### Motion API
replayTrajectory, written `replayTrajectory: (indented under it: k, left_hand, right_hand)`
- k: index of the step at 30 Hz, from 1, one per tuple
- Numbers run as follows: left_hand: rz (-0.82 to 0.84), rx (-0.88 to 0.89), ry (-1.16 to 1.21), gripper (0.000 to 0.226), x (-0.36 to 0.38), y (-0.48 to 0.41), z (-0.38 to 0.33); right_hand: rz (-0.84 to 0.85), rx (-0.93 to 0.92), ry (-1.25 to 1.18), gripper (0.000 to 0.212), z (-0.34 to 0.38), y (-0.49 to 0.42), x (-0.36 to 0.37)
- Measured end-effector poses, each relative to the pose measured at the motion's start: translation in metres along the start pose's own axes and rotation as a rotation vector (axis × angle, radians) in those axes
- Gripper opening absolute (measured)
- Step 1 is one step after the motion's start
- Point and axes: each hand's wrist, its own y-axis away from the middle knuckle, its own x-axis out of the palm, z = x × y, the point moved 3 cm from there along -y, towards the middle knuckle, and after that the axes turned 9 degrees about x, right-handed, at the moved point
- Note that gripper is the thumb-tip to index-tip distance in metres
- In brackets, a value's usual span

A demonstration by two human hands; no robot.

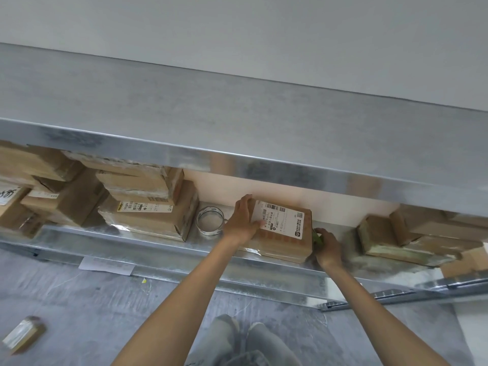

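A brown cardboard parcel point(286, 239) with a white shipping label on top sits on the lower metal shelf point(169, 257). My left hand point(244, 220) lies flat on the parcel's left top side, fingers straight and thumb over the label. My right hand point(327, 247) is at the parcel's right end, its fingers curled round a small green thing point(317, 237) that is mostly hidden. A roll of clear tape point(210, 221) stands on the shelf just left of my left hand.
Stacked cardboard boxes point(148, 207) fill the shelf to the left, and more boxes point(412, 239) lie to the right. An upper metal shelf point(237, 128) overhangs. A small taped box point(23, 335) lies on the grey floor at lower left. My shoes show at the bottom.
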Motion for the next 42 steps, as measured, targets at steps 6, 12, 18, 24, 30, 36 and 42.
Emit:
replayTrajectory:
  k: [6,12,18,24,30,36,42]
  left_hand:
    - [0.061,-0.017,0.203,0.086,-0.001,-0.002,0.004]
    - [-0.197,-0.004,0.542,0.051,0.020,0.013,0.006]
    - [-0.169,0.045,0.430,0.053,0.024,0.009,0.007]
    - [-0.128,0.041,0.478,0.060,0.024,0.012,0.007]
    - [-0.060,0.036,0.499,0.073,0.016,0.024,0.002]
    - [-0.047,-0.024,0.455,0.102,-0.011,0.019,0.007]
    - [0.314,0.052,0.049,0.127,-0.020,0.017,0.017]
  right_hand:
    - [-0.239,-0.220,-0.076,0.034,0.016,0.019,-0.021]
    - [-0.078,-0.794,0.232,0.044,0.087,0.083,0.003]
    - [-0.085,-0.794,0.672,0.063,0.095,0.096,0.039]
    - [0.082,-0.630,0.812,0.100,0.121,0.085,0.032]
    - [0.326,-0.577,0.824,0.120,0.138,0.062,0.018]
    - [-0.042,-0.800,0.724,0.127,0.125,0.094,0.013]
    - [-0.126,-0.818,0.630,0.112,0.088,0.140,0.028]
